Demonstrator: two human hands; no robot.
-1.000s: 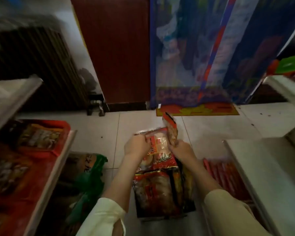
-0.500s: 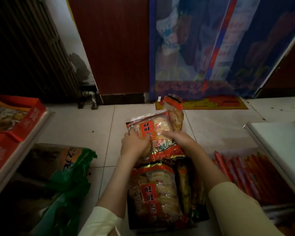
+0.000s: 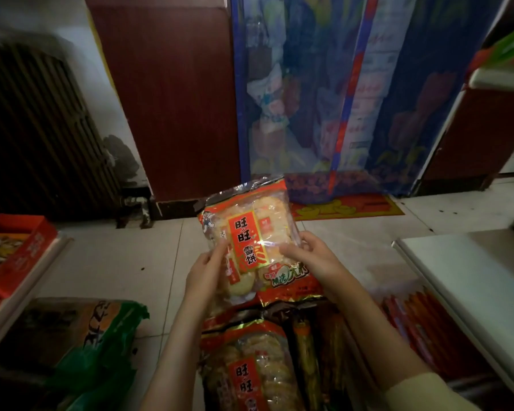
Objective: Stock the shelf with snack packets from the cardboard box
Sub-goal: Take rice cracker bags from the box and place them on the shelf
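Observation:
A red-and-clear rice cracker packet (image 3: pixel 247 229) is held upright in front of me, above the floor. My left hand (image 3: pixel 207 269) grips its lower left side and my right hand (image 3: pixel 309 256) grips its lower right side. Below the hands, more of the same snack packets (image 3: pixel 250 369) lie stacked in the box; the box walls are mostly hidden by them. A white shelf (image 3: pixel 469 286) runs along the right, its top board bare, with red packets (image 3: pixel 413 324) standing on the level below it.
On the left, a shelf edge (image 3: pixel 27 280) carries red boxes (image 3: pixel 15 250), and a green-and-brown sack (image 3: pixel 80 339) sits on the floor beneath. Ahead are a dark radiator (image 3: pixel 36 129), a red-brown door (image 3: pixel 172 99) and a blue curtain (image 3: pixel 353 93) with a red mat.
Both hands have lifted the packet up out of the stack and turned its front face toward me. The view has tilted slightly.

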